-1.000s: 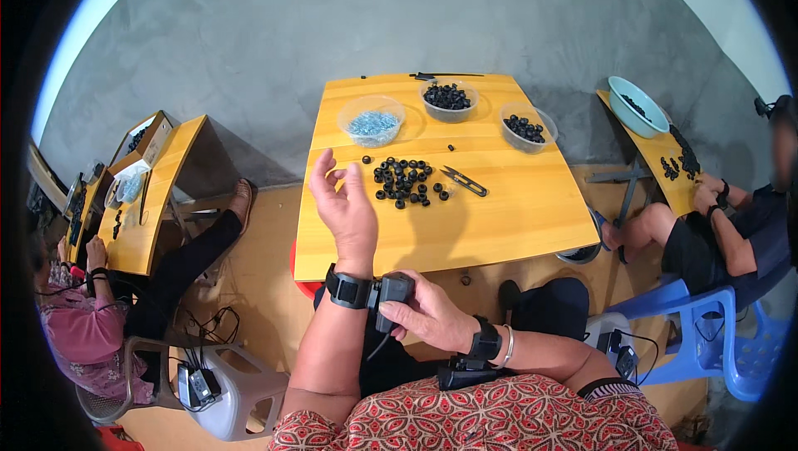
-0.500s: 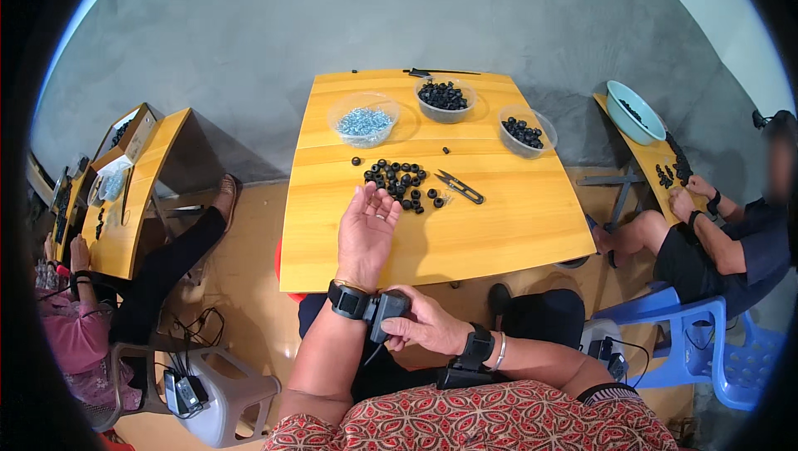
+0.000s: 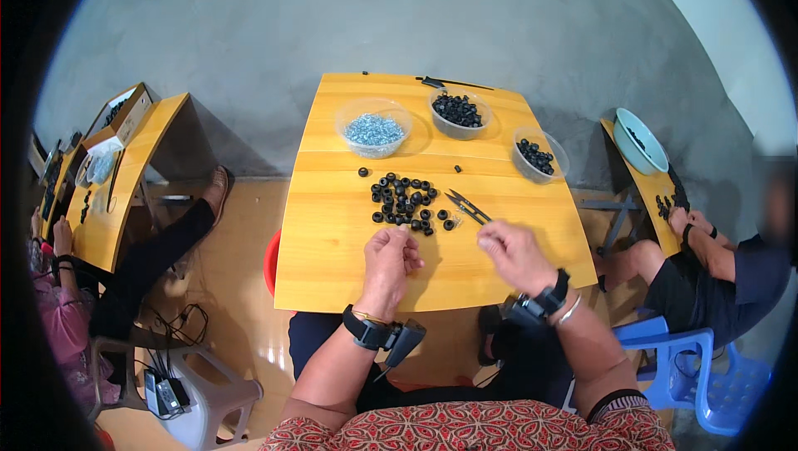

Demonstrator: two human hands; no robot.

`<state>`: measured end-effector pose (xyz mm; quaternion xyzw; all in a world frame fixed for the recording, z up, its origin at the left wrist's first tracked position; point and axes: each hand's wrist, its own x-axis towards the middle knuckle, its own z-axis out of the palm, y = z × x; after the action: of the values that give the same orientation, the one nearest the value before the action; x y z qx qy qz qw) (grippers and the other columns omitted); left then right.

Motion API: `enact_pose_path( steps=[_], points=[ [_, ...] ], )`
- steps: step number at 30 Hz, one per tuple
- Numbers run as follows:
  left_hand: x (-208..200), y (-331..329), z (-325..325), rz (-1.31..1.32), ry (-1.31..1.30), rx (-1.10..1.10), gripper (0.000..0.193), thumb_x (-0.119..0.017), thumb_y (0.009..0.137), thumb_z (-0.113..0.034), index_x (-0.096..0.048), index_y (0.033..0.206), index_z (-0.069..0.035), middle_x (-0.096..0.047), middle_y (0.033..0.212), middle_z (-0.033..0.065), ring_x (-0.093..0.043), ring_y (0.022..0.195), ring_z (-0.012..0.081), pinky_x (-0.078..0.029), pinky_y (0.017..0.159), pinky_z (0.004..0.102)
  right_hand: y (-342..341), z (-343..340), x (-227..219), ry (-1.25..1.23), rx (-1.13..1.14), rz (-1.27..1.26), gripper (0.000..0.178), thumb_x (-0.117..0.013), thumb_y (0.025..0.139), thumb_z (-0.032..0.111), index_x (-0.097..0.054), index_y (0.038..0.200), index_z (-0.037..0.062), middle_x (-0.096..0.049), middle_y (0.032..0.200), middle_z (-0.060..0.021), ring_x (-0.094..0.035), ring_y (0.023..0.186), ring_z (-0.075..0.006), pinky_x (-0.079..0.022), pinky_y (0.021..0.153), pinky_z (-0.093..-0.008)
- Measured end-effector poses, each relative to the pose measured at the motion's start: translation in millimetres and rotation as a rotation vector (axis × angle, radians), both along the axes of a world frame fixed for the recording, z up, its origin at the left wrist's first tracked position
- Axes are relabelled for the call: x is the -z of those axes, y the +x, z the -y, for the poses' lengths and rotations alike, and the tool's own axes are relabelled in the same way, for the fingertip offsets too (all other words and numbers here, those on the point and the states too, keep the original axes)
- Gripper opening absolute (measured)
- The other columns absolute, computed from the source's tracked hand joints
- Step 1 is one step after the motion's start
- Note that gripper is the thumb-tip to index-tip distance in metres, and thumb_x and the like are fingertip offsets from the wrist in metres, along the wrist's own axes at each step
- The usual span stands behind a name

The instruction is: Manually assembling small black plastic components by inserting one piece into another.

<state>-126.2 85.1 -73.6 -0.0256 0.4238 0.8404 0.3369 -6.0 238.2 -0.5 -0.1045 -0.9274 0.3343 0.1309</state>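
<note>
My left hand is at the near side of a loose group of small round black pieces, some with a hole in the middle. Its fingers are curled and the fingertips meet beside the nearest pieces; whatever they might pinch is hidden. My right hand, slightly blurred, reaches the handle end of black thread snips lying on the table. Its fingertips are partly hidden, so a grip on the snips cannot be made out. A few tiny clear bits lie by the snips.
Across the wooden table stand a clear bowl of bluish transparent bits and two bowls of black pieces. A thin black tool lies at the far edge. People work at tables on both sides; a blue chair stands right.
My right hand has left the device on my left wrist and moved right to the snips. My left hand has turned from palm-up to curled fingers. The view has shifted slightly.
</note>
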Motion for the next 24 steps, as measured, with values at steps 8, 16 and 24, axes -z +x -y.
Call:
enact_pose_path(
  steps=[8, 16, 24],
  points=[
    [-3.1, -27.2, 10.8, 0.023, 0.059, 0.038, 0.054, -0.043, 0.086, -0.006, -0.015, 0.133, -0.006, -0.054, 0.079, 0.0096, -0.051, 0.059, 0.0130, -0.048, 0.050, 0.0279, -98.4, -10.3, 4.2, 0.283, -0.303, -0.220, 0.012, -0.054, 0.075, 0.004, -0.056, 0.087, 0.0038, -0.053, 0.079, -0.0120, -0.054, 0.073, -0.0283, -0.044, 0.063, -0.0335],
    [-6.8, -29.5, 11.8, 0.071, 0.109, 0.127, 0.044, -0.042, 0.087, -0.006, -0.026, 0.128, -0.004, -0.056, 0.089, 0.0127, -0.055, 0.067, 0.0173, -0.050, 0.058, 0.0324, -129.7, -24.8, 35.9, 0.327, -0.324, 0.070, 0.014, -0.054, 0.074, 0.004, -0.056, 0.088, 0.0044, -0.053, 0.084, -0.0107, -0.053, 0.084, -0.0298, -0.044, 0.073, -0.0369],
    [-6.2, -28.5, 11.1, 0.057, 0.097, 0.145, 0.042, -0.043, 0.087, -0.007, -0.030, 0.126, -0.002, -0.055, 0.091, 0.0119, -0.055, 0.069, 0.0170, -0.050, 0.059, 0.0320, -137.5, -17.8, 32.3, 0.336, -0.416, -0.108, 0.011, -0.055, 0.073, 0.002, -0.055, 0.083, 0.0057, -0.053, 0.080, -0.0095, -0.050, 0.083, -0.0290, -0.043, 0.073, -0.0364]
  ],
)
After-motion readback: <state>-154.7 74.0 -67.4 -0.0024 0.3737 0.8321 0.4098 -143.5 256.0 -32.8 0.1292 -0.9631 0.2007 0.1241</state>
